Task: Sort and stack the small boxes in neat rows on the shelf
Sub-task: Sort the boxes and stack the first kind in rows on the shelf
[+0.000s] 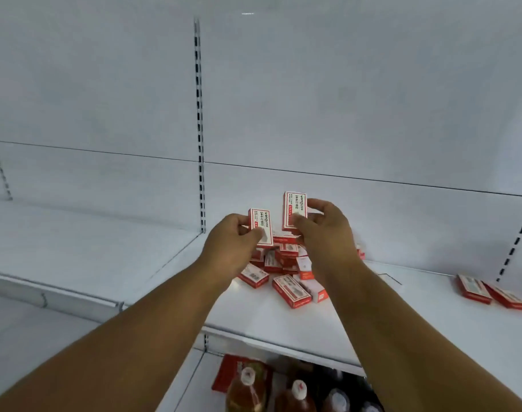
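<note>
A loose pile of small red-and-white boxes (286,263) lies on the white shelf (372,328), partly hidden behind my hands. My left hand (233,242) pinches one box (261,226) upright above the pile, thumb on its face. Just to the right and a little higher, my right hand (325,230) holds a second box (295,209) upright the same way. The two held boxes stand side by side, a small gap between them. Two more boxes (491,291) lie flat next to each other at the shelf's far right.
A slotted upright (199,126) divides the white back panel, and another upright (518,239) runs at the right. A neighbouring shelf (75,251) lies to the left. Below the shelf edge stand bottles with white caps (295,394) and a red packet (230,373).
</note>
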`<control>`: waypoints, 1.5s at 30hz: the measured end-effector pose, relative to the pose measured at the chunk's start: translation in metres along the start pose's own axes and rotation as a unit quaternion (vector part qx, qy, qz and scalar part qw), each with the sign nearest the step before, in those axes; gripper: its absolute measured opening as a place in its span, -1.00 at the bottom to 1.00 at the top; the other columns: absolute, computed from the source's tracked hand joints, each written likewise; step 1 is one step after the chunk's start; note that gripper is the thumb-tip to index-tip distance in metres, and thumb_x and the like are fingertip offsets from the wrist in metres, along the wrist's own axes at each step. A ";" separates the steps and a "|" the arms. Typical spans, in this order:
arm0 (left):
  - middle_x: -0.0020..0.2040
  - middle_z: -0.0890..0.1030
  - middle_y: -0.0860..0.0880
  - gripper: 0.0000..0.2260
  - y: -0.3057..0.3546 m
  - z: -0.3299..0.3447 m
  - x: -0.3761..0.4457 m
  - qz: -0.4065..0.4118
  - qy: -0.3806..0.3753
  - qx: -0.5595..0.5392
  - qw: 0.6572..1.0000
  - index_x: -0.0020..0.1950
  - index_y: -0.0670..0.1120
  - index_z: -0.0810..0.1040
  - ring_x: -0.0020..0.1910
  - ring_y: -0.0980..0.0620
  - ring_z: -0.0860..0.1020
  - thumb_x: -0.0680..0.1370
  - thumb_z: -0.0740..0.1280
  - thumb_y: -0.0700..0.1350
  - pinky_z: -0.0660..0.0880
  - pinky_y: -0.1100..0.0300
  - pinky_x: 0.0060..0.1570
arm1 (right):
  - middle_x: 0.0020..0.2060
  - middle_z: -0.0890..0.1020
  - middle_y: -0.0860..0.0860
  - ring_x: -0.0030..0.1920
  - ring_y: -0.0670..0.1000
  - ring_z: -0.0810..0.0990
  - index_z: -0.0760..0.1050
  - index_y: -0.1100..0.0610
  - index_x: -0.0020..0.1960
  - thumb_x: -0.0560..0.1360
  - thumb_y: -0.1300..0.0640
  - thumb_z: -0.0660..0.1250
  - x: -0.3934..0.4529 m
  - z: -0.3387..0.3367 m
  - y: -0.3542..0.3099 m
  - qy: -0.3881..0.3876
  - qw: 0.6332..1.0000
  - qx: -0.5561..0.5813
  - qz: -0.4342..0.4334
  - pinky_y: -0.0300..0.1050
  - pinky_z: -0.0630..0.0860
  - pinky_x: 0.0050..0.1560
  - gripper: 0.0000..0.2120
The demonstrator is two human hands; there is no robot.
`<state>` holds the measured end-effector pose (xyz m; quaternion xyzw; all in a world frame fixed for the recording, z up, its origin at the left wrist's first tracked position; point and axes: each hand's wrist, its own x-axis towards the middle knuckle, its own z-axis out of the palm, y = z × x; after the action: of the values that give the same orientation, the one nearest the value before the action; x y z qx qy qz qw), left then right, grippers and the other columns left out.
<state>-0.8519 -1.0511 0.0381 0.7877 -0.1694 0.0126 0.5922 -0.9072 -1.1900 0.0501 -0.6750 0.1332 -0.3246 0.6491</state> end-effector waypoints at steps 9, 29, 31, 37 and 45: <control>0.01 0.68 0.01 -0.78 -0.020 -0.035 0.046 0.007 -0.047 -0.031 0.998 0.20 0.00 0.50 -0.27 0.08 0.63 0.57 0.37 -0.13 0.47 0.23 -0.25 | -0.05 0.67 -0.11 -0.15 -0.12 0.70 0.41 -0.13 0.23 0.53 0.18 0.38 0.015 0.054 0.010 0.001 0.994 -0.101 -0.040 -0.18 0.65 -0.22 -0.65; -0.06 0.68 0.02 -0.84 0.087 0.279 -0.045 0.103 -0.339 0.026 0.935 0.10 -0.01 0.51 -0.27 0.08 0.68 0.55 0.40 -0.10 0.65 0.09 -0.19 | -0.27 0.68 0.02 -0.46 -0.07 0.60 0.52 0.12 0.09 0.48 0.29 0.35 -0.018 -0.313 0.002 0.261 0.912 -0.302 0.096 -0.07 0.53 -0.34 -0.79; -0.10 0.69 -0.03 -0.92 0.086 0.304 -0.052 0.083 -0.342 0.060 0.934 -0.02 0.01 0.52 -0.27 0.02 0.68 0.54 0.39 -0.14 0.63 0.07 -0.21 | -0.27 0.69 0.06 -0.45 -0.03 0.61 0.51 0.14 0.08 0.46 0.31 0.36 -0.012 -0.335 0.012 0.237 0.909 -0.320 0.122 0.02 0.59 -0.27 -0.79; -0.21 0.70 -0.14 -0.88 0.081 0.330 -0.056 0.071 -0.337 0.165 0.924 -0.21 -0.05 0.50 -0.26 -0.13 0.67 0.48 0.41 -0.16 0.40 0.22 -0.41 | -0.15 0.67 0.08 -0.14 0.11 0.68 0.57 0.11 0.04 0.41 0.19 0.38 0.006 -0.361 0.035 0.134 0.853 -0.474 0.175 -0.04 0.63 -0.11 -0.80; -0.02 0.63 -0.03 -0.80 0.085 0.335 -0.062 0.204 -0.295 0.325 0.875 0.00 -0.06 0.57 -0.02 -0.03 0.57 0.48 0.40 0.03 0.38 0.19 -0.19 | -0.28 0.49 -0.03 -0.20 0.05 0.51 0.39 0.08 -0.23 0.43 0.12 0.36 0.023 -0.357 0.030 0.045 0.734 -0.662 0.145 -0.16 0.36 -0.26 -0.85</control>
<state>-0.9946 -1.3697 0.0040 0.8508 -0.4797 -0.0454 0.2097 -1.1012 -1.4895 0.0081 -0.8913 0.4395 -0.0864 0.0709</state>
